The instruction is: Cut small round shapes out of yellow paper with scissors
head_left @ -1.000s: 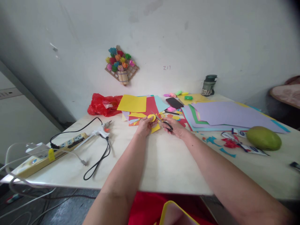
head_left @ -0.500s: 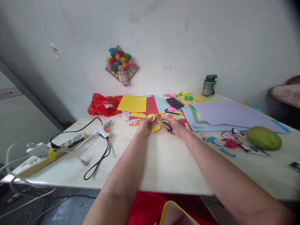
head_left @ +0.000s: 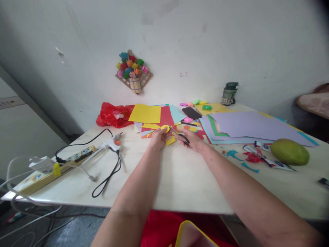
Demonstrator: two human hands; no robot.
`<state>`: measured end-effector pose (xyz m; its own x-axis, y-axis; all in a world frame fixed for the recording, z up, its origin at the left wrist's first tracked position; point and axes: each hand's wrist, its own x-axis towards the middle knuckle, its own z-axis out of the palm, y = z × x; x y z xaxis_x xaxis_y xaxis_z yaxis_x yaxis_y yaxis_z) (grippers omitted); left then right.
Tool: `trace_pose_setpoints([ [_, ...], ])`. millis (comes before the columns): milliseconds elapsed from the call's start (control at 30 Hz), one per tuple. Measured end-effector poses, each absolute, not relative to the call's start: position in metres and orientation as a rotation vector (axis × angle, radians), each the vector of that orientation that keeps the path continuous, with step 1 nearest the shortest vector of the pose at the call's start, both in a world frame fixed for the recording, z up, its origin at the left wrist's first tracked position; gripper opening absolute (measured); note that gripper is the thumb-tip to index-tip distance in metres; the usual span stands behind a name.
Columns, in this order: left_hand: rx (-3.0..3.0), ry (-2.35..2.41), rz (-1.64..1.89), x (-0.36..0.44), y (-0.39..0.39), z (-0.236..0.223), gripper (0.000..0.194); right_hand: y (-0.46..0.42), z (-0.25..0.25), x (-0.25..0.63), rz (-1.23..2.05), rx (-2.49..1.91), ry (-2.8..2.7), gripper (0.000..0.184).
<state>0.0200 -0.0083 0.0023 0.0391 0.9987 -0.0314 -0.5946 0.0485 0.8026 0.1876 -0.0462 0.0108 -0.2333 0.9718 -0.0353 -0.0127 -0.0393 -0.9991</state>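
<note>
Yellow disc point(head_left: 166, 129) is pinched in left hand point(head_left: 158, 138); right hand point(head_left: 191, 139) grips partly hidden scissors point(head_left: 183, 138).

Red clothing point(head_left: 160, 228) with yellow edging point(head_left: 180, 229)

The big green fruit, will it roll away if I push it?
The fruit might roll or rock, since its sides are rounded. It looks solid, so probably stiff and fairly heavy. Its smooth skin could feel a bit slippery.
</note>
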Motion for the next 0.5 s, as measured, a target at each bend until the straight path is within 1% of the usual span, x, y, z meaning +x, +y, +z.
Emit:
trace_pose_setpoints([
  [200,0.741,0.711,1.376,0.0197,-0.0076,0.0008,0.008,-0.0482,0.0113,0.1877,1.434,-1.087,-1.345,0.045],
  [400,0.765,0.716,1.357,0.0204,-0.0093,0.0011,0.007,-0.0502,0.0139,0.1867,1.432,-1.11,-1.345,0.037],
  [500,0.764,0.722,1.36,0.0205,-0.0102,0.0015,0.008,-0.0485,0.0123,0.1872,1.417,-1.109,-1.342,0.036],
])
